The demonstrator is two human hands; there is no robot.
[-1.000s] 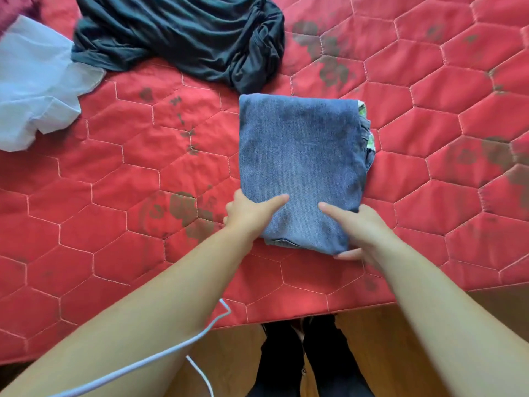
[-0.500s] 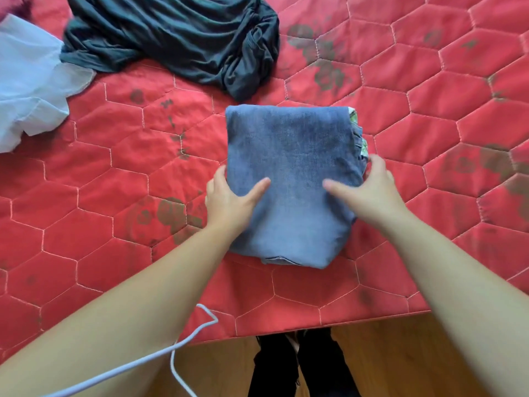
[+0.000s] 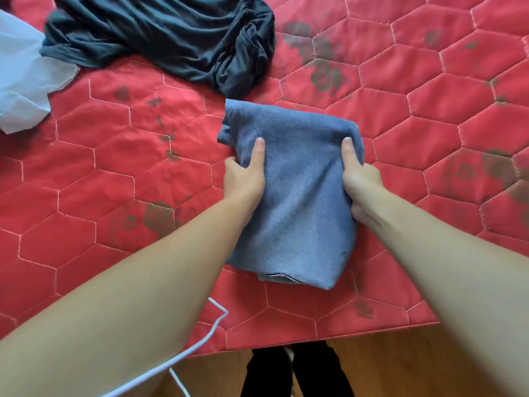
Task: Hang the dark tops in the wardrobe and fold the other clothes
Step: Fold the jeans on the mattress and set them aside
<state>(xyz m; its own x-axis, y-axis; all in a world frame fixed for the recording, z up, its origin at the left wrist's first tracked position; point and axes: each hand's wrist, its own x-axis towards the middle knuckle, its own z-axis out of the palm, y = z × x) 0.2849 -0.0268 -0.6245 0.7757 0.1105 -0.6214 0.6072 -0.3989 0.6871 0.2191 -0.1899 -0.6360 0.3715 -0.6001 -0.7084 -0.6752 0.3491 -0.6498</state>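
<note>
From the head camera, a folded pair of blue jeans point(image 3: 292, 196) lies on a red quilted bedspread point(image 3: 114, 156), close to the bedspread's near edge. The left hand point(image 3: 243, 179) grips the left side of the jeans: its thumb lies on top of the denim, and its fingers curl under the edge, out of sight. The right hand point(image 3: 360, 181) grips the right side the same way, thumb pressed on top and fingers tucked beneath the cloth. The far end of the jeans is bunched and looks raised off the bedspread between the two hands, while the near end rests flat.

Beyond the jeans, and nearly touching their far edge, a dark top point(image 3: 171, 35) lies crumpled on the bedspread. Left of the dark top a white garment point(image 3: 23, 81) is spread out, partly cut off by the frame. A white cord point(image 3: 200, 342) loops below the left forearm, across the near edge of the bedspread. Below that edge is a wooden floor point(image 3: 400, 365).
</note>
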